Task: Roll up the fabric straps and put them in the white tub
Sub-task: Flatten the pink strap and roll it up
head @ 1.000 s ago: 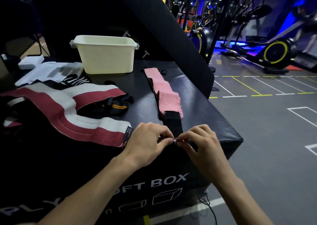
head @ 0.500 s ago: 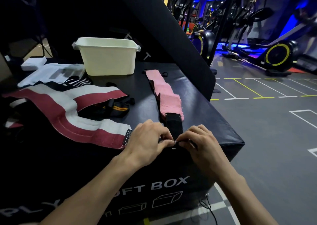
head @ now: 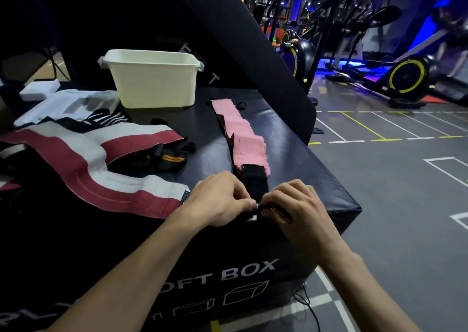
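A pink strap [head: 240, 135] with a black end lies stretched out along the black soft box [head: 291, 154], running away from me. My left hand [head: 220, 200] and my right hand [head: 296, 210] pinch the strap's black near end between fingertips at the box's front edge, where a small tight fold has formed. The white tub [head: 154, 78] stands upright at the back of the box, behind the strap's far end; its inside is hidden. A wide red-and-white strap [head: 101, 179] lies spread out to the left, and a black strap with orange stripes [head: 157, 159] sits beside it.
White packets [head: 71, 105] and a striped black-and-white strap [head: 111, 117] lie at the back left. A tilted black pad [head: 253, 40] rises behind the box on the right. Exercise bikes [head: 405, 76] stand on the grey floor beyond, and a cable [head: 311, 311] hangs by the box corner.
Both hands stay at the strap's black end, with fingers curled a little tighter over it. The view has shifted slightly.
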A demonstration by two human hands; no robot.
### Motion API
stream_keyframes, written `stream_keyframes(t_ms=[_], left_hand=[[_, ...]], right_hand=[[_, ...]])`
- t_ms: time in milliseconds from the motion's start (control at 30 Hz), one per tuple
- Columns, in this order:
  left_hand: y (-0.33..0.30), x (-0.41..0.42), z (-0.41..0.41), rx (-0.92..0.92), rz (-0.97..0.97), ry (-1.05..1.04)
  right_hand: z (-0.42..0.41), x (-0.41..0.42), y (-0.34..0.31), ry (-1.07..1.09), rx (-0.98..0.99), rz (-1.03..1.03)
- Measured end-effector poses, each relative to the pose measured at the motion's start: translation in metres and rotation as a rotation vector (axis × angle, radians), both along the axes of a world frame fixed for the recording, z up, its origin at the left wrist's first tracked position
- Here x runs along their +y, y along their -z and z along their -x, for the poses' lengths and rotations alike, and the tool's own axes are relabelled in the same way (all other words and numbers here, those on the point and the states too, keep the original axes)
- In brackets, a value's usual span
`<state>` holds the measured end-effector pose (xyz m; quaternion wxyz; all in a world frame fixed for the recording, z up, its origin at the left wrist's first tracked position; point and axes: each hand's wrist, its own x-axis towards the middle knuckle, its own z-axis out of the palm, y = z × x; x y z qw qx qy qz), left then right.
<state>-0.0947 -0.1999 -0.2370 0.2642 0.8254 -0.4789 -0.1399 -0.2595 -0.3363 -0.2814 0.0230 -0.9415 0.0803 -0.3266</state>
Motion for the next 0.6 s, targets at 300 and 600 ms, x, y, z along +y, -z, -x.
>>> stream_keyframes(t_ms=[300,600], left_hand=[[0.005,0.004,-0.003,-0.139,0.169,0.016],[0.008,0.004,-0.014,-0.202,0.153,0.143]], right_hand=[[-0.010,-0.001,0.003,0.050,-0.013,-0.022],[-0.003,0.000,0.002,0.034,0.012,-0.099]])
